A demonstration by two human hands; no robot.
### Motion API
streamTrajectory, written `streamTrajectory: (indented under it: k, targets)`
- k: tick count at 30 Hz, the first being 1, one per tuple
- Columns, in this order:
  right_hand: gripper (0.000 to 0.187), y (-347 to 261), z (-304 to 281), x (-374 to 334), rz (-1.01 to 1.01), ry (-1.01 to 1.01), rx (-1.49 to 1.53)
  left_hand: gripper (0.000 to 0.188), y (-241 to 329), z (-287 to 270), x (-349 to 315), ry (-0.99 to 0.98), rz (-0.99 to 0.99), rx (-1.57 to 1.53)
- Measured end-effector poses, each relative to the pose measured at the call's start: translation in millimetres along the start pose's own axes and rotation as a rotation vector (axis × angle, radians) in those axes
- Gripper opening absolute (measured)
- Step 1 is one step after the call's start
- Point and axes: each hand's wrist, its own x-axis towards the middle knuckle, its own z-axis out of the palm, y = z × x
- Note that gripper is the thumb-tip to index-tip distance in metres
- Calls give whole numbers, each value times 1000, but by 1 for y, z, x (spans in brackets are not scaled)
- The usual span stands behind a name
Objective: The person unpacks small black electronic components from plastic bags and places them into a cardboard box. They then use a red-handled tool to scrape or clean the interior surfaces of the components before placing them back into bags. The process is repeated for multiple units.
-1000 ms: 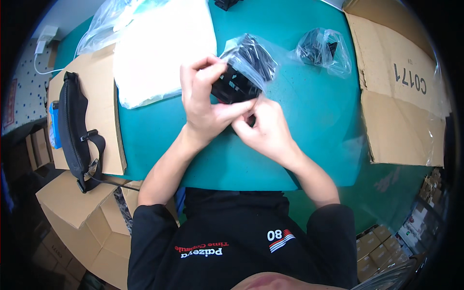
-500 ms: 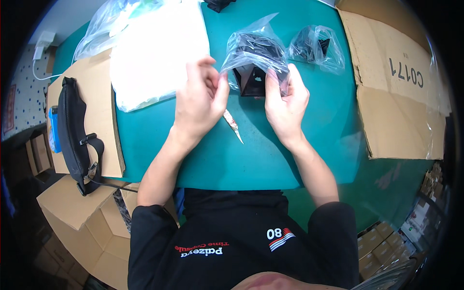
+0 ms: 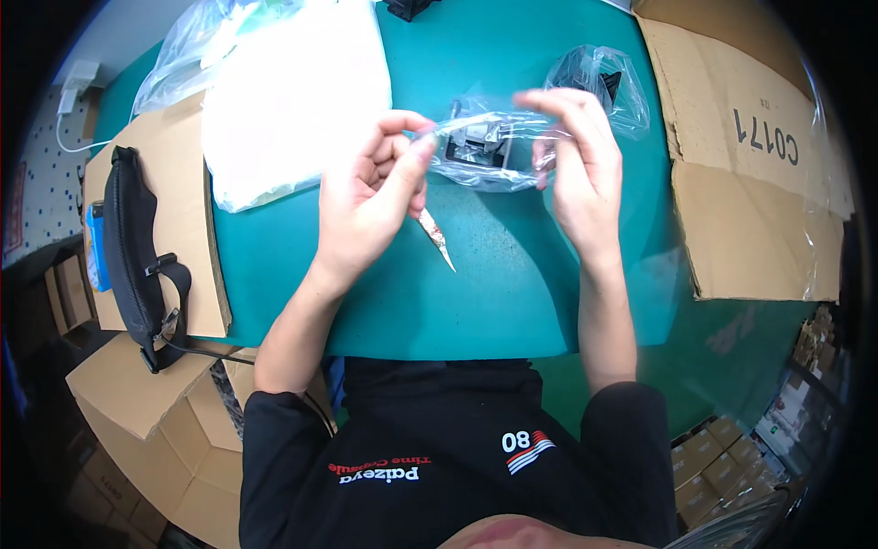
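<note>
Clear bag [image 3: 495, 178] sits between both hands over the green table [image 3: 498, 302], and on my feed a dark part [image 3: 477, 145] with greyish bits shows through its plastic. Working left to right, and placing everything from that bag, I find a black pouch [image 3: 135, 252] well off to its left, strap hanging, with something blue [image 3: 98, 247] poking out behind it. Beneath the pouch is a cardboard flap [image 3: 199, 229]; an open carton [image 3: 194, 407] stands low and left of the bag. Nearer on the same side lies a big white packet [image 3: 297, 110], glaring so hard that I lose its surface.

Just left of the bag, the left hand [image 3: 373, 183] pinches its edge between thumb and finger. A slim pointed tool [image 3: 436, 240] shows below those fingers (whether they hold it or it lies on the table, I cannot tell).

At the bag's right edge, the right hand [image 3: 590, 178] has its fingers curved against the plastic; they blur, so I cannot tell whether they grip it. Just beyond, up and right, rests a second bag [image 3: 631, 87] with something black inside. Farther right stands a large brown box [image 3: 764, 215].
</note>
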Motion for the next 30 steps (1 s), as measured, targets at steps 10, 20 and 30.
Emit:
streamTrajectory:
  k: [10, 20, 30]
  targets:
    - [23, 33, -57, 18, 210, 251, -74, 12, 0, -59, 15, 552, 328, 1078]
    - [30, 10, -39, 15, -706, 695, -678, 14, 18, -36, 86, 361, 706, 1464]
    - [27, 20, 32, -21, -329, -306, -548, 33, 6, -12, 185, 190, 192, 1038]
